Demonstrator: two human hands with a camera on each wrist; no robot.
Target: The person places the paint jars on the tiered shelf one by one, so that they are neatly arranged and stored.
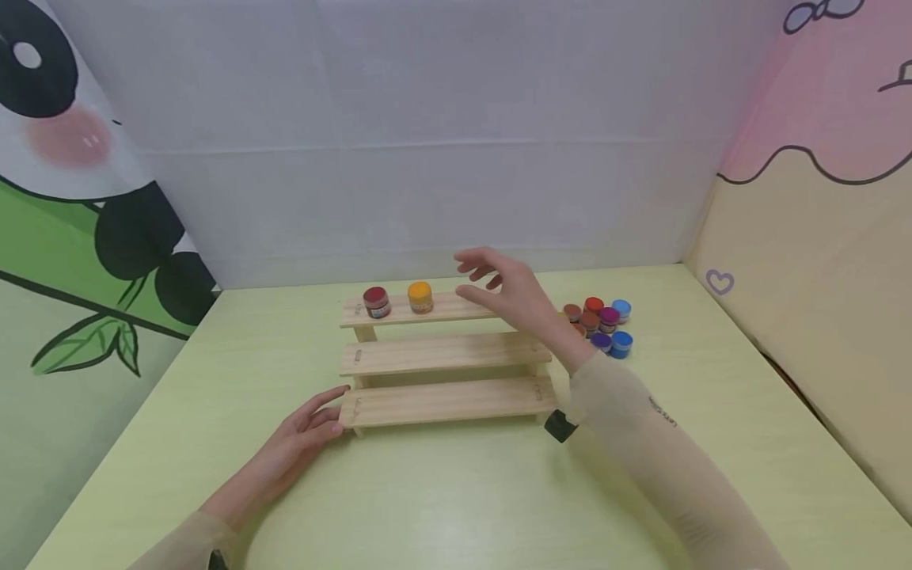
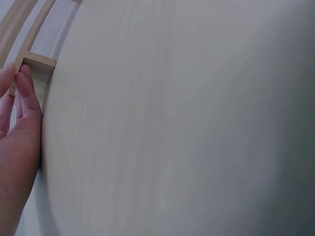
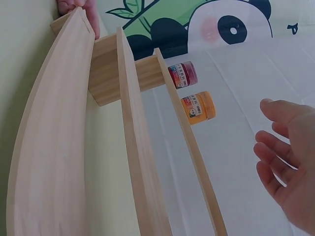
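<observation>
A three-tier wooden display rack (image 1: 445, 354) stands on the table. My left hand (image 1: 302, 435) holds the left end of its lowest board, the thumb on one face and fingers on the other in the left wrist view. On the top tier, toward the left, sit a dark red paint jar (image 1: 377, 302) and an orange-yellow paint jar (image 1: 420, 297), both upright. My right hand (image 1: 509, 293) hovers over the right part of the top tier, fingers loosely bent with nothing between them. In the right wrist view it is apart from the yellow jar (image 3: 199, 107).
Right of the rack, several small paint jars in red, brown, purple and blue stand grouped, a blue jar (image 1: 621, 344) at the near side. A black device (image 1: 560, 426) is at the right wrist. White cloth (image 1: 442, 198) forms the back wall, with printed panels at both sides.
</observation>
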